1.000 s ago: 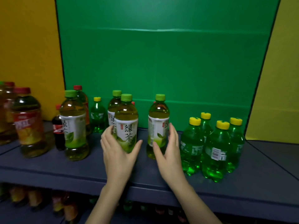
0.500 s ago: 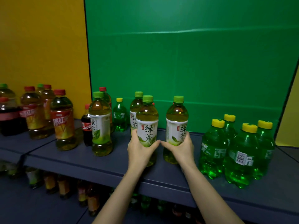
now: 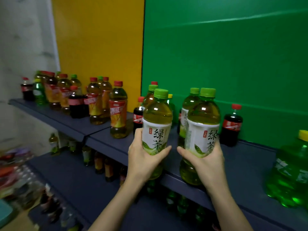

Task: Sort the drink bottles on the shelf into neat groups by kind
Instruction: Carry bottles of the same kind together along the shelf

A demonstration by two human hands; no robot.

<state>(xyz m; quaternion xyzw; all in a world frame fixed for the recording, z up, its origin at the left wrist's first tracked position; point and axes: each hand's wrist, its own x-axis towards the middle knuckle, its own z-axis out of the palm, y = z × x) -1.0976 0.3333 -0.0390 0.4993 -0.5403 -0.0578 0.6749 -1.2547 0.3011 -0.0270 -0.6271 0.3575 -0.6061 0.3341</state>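
While each hand, left hand [image 3: 143,161] and right hand [image 3: 205,160], wraps its fingers around one full green tea bottle [image 3: 156,130] at the label above the shelf [image 3: 106,140] edge, these feel heavy, smooth, slippery.

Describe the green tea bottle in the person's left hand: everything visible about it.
The green tea bottle is clear plastic with a light green screw cap, filled nearly to the neck with yellow-green liquid. A white label with large dark characters and a green leaf design wraps its middle. It stands upright at the front edge of the upper shelf; whether its base rests there is hidden. The left hand wraps its lower half, with the thumb across the label. A matching bottle stands apart to its right.
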